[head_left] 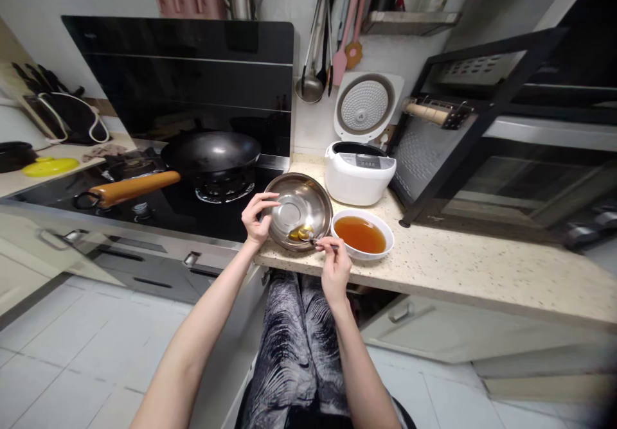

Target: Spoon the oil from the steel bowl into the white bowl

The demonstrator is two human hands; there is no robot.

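My left hand grips the left rim of a stainless steel bowl, thumb and fingers closed about the edge. The bowl looks tilted toward me, and a little yellow liquid is pooled at its near side. Between the fingers of my right hand is the handle of a metal spoon, whose head is inside the bowl at the yellow liquid. Just right of the bowl stands a white bowl of clear reddish-brown liquid, close to my right hand.
A black wok sits on the stove, its wooden handle pointing left. Behind the bowls is a white rice cooker with its lid raised. An oven takes up the right; utensils hang on the wall. The counter edge runs in front.
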